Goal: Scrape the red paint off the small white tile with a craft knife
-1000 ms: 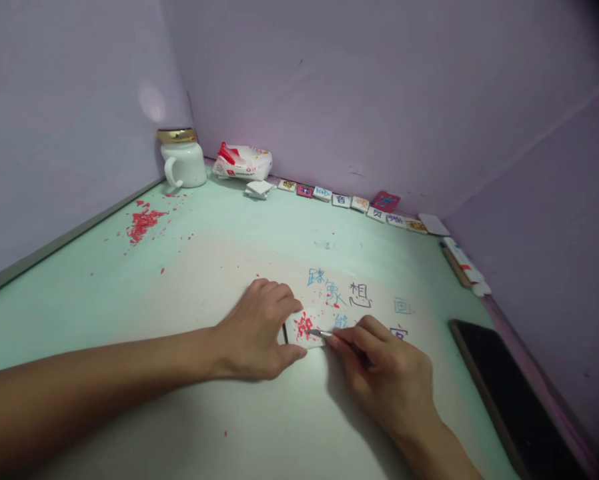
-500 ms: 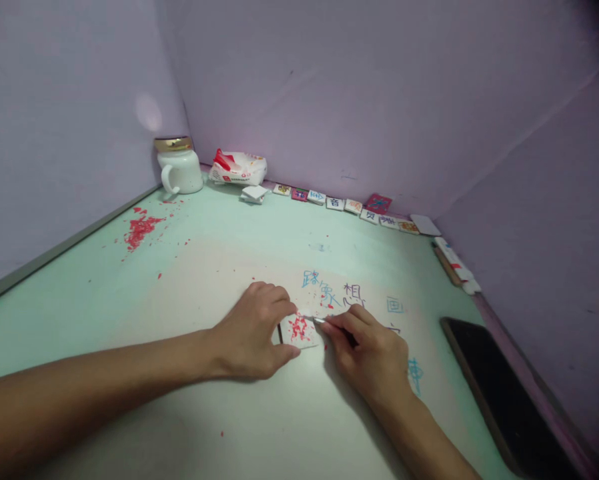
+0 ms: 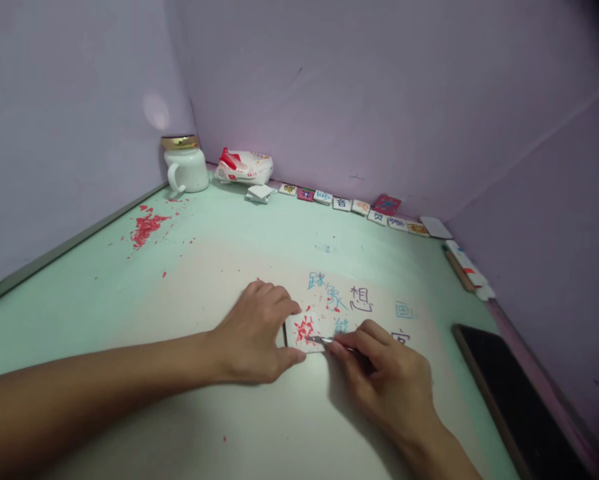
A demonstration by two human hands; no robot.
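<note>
A small white square tile [image 3: 303, 332] covered in red flecks lies on the pale green table [image 3: 129, 293]. My left hand [image 3: 253, 335] pins the tile down, fingers on its left and near edges. My right hand [image 3: 387, 380] grips a thin metal-tipped tool [image 3: 321, 340], and its tip rests on the tile's right side. Blue and dark written characters [image 3: 347, 297] mark the tabletop just beyond the tile.
A white jar with a gold lid [image 3: 184, 164] and a red-and-white packet [image 3: 243, 167] stand in the far corner. A row of small tiles [image 3: 359, 208] lines the back wall. Red scrapings [image 3: 147, 227] lie at far left. A dark phone [image 3: 514, 393] lies at the right.
The tool tip has moved a little back and forth across the tile while my left hand stayed on it. The view shifted slightly.
</note>
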